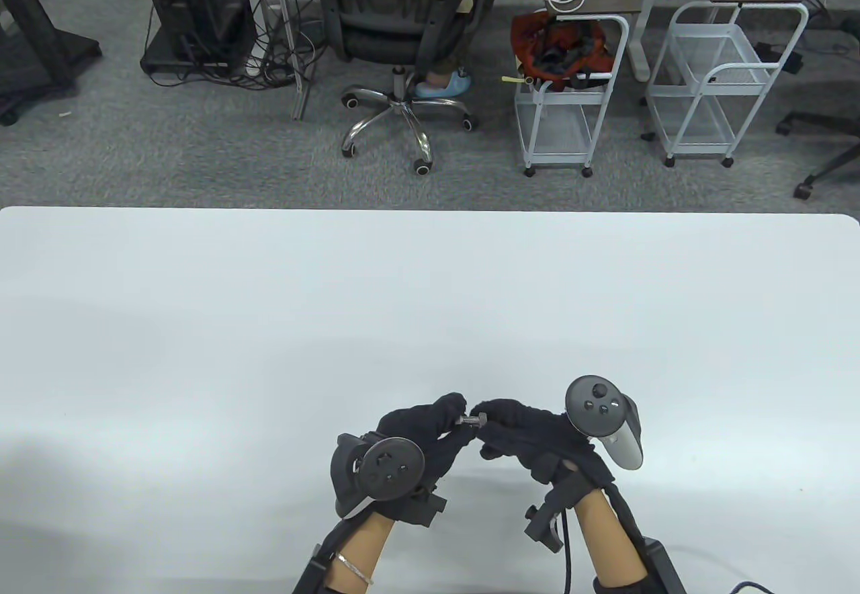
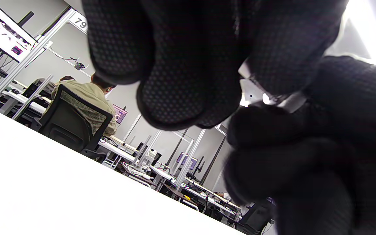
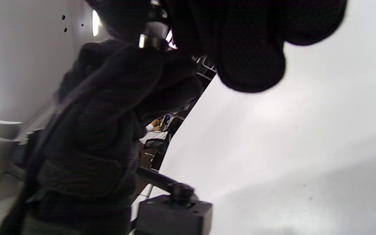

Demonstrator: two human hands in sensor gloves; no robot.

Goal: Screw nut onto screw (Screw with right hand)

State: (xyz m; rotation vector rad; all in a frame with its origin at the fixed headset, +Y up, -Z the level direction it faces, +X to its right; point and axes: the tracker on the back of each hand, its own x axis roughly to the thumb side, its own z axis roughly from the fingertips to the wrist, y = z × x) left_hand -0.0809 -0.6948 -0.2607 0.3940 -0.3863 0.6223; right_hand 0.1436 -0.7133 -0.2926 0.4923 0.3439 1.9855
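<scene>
- My left hand [image 1: 420,429] sits near the front edge of the white tabletop [image 1: 269,325], its tracker [image 1: 379,470] on the back of the hand facing up at the table camera.
- Its grip is closed: the fingertips pinch the left end of the screw [image 1: 465,421], which lies roughly level between the two hands, just above the tabletop.
- In my left wrist view the gloved fingers [image 2: 175,81] fill the top of the frame, and only a bright sliver of metal [image 2: 266,98] shows where they meet the other glove.
- The nut [image 1: 478,420] is at the right end of the visible metal, mostly hidden by fingertips; I cannot tell how far along the thread it sits.
- My right hand [image 1: 531,436] comes in from the right, thumb and forefinger closed around the nut, touching the left hand's fingertips.
- My right wrist view shows a short silver piece [image 3: 152,37] clamped between dark fingers [image 3: 250,58] at the top.
- Beyond the far edge of the tabletop stand an office chair [image 1: 396,29] and two white wire carts [image 1: 571,103].
</scene>
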